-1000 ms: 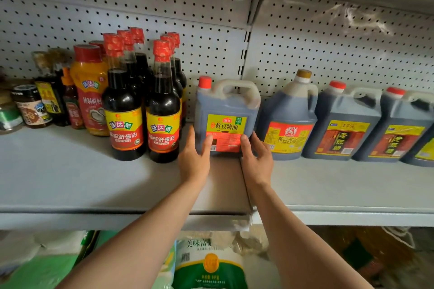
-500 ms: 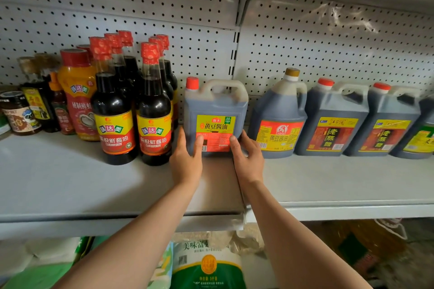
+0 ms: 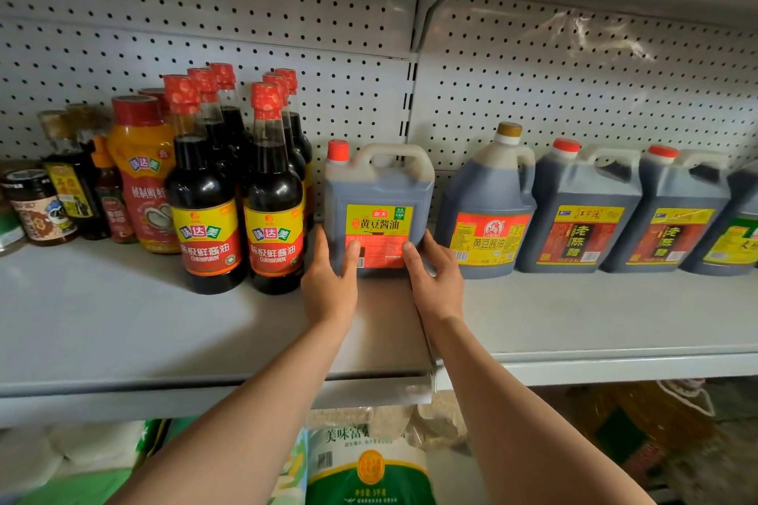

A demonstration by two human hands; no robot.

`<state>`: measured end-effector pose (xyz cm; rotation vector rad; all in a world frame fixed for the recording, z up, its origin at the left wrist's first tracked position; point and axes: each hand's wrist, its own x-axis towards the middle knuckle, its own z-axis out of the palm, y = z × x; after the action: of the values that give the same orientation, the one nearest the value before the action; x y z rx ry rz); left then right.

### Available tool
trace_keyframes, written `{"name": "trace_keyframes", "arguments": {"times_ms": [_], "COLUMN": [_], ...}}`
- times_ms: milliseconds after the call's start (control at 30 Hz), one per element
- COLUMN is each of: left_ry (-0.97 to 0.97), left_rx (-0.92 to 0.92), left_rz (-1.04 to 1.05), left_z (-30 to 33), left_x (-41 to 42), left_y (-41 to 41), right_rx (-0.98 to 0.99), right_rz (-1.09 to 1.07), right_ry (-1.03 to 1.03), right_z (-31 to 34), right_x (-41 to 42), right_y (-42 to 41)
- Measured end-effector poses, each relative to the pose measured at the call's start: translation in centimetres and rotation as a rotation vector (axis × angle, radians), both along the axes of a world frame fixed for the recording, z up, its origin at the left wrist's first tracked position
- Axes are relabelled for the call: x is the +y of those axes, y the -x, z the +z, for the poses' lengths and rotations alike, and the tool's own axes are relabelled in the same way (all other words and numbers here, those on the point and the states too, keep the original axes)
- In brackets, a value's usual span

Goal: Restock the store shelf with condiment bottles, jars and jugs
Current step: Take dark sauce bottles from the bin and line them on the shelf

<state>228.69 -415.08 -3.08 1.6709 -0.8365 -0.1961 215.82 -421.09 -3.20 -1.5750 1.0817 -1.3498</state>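
Both hands, left point(image 3: 330, 287) and right point(image 3: 434, 279), grasp the jug point(image 3: 377, 205) at its base, standing on the shelf point(image 3: 123, 324) between bottles point(image 3: 242, 193) and other jugs point(image 3: 574, 213). Shelf front bare; restocking seems partly done.

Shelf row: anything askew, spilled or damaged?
Nothing stands out. The dark square soy jug with red cap, held low by left hand and right hand, stands upright on the grey shelf; no spills.

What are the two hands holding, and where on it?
The soy sauce jug, gripped low on both sides by the left hand and right hand.
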Motion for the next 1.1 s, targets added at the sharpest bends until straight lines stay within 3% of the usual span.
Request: {"name": "trace_keyframes", "arguments": {"times_ms": [233,467,667,800,1000,1100], "left_ry": [0.0,-0.066,-0.064,-0.088,-0.255,-0.383], "left_rx": [0.017,0.162,0.172,0.045,-0.073,-0.1], "left_rz": [-0.021,-0.033,0.023,0.037,0.045,-0.005], "left_z": [-0.5,1.0,0.7,-0.2,-4.1,-6.6], "left_x": [-0.1,2.4,10.8,17.0,23.4,25.6], "left_y": [0.0,0.1,1.5,2.1,2.3,2.8], "right_rx": [0.028,0.071,0.365,0.534,0.76,0.89], "right_rz": [-0.06,-0.029,0.043,0.069,0.127,0.149], "right_ry": [0.02,-0.106,-0.097,0.044,0.166,0.091], "right_z": [-0.3,0.9,1.1,0.2,-2.3,-3.9], "right_x": [0.3,2.3,8.3,13.1,20.3,22.6], "right_y": [-0.1,0.8,4.0,5.6,8.3,9.5]}}
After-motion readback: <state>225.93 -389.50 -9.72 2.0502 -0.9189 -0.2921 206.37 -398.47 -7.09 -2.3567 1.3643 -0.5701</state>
